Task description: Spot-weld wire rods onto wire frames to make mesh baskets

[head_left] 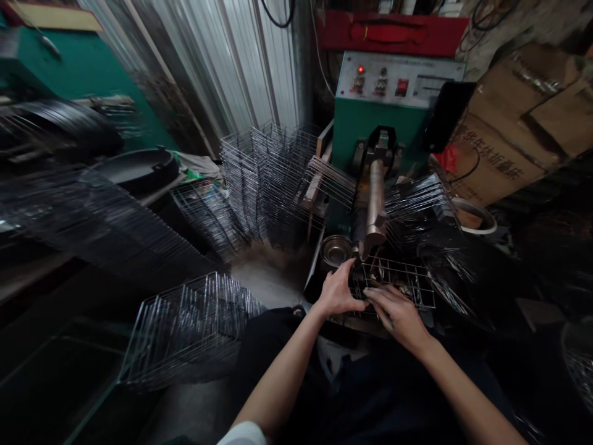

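Note:
A flat wire grid [407,281] lies under the copper-coloured arm [375,204] of a green welding machine [370,123]. My left hand [337,290] grips the grid's near left corner, fingers curled round the wires. My right hand [393,312] lies on the grid's near edge with fingers pressed together over the wires. Both hands nearly touch each other. A small metal bowl [334,248] stands just beyond my left hand.
Stacks of wire grids stand upright behind [264,179], lean at the near left [189,327], and pile on the machine's right [417,198]. A white bowl [477,219] and cardboard boxes [509,123] sit at the right. Another green machine [69,68] stands far left.

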A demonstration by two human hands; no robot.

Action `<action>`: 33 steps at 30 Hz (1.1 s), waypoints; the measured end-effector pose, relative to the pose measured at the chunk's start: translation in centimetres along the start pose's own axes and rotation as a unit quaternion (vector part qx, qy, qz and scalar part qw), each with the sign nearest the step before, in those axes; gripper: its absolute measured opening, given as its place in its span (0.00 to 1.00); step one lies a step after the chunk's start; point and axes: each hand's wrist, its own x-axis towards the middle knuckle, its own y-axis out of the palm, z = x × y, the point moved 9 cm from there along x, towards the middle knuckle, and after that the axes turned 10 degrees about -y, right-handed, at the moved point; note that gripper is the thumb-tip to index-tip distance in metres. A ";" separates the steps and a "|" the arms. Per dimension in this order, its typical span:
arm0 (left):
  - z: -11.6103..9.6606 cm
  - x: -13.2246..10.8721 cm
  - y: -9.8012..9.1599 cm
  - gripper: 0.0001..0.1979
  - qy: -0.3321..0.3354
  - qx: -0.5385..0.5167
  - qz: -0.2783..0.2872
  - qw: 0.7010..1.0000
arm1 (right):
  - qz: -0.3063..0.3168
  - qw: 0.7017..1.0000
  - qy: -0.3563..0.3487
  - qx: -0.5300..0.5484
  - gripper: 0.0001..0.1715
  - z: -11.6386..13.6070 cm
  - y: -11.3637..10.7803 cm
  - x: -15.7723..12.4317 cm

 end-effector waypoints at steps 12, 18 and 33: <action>-0.3 0.6 -0.5 0.53 -0.004 -0.024 -0.017 1.000 | 0.002 1.000 0.011 -0.001 0.20 -0.9 -0.3 0.9; -0.6 1.4 -1.3 0.55 -0.016 0.005 -0.025 1.000 | -0.021 0.999 0.044 -0.024 0.16 -1.8 -0.6 1.5; 0.4 5.0 -2.6 0.53 -0.026 0.058 -0.032 0.997 | -0.093 0.982 0.132 -0.102 0.10 -5.9 -0.6 2.6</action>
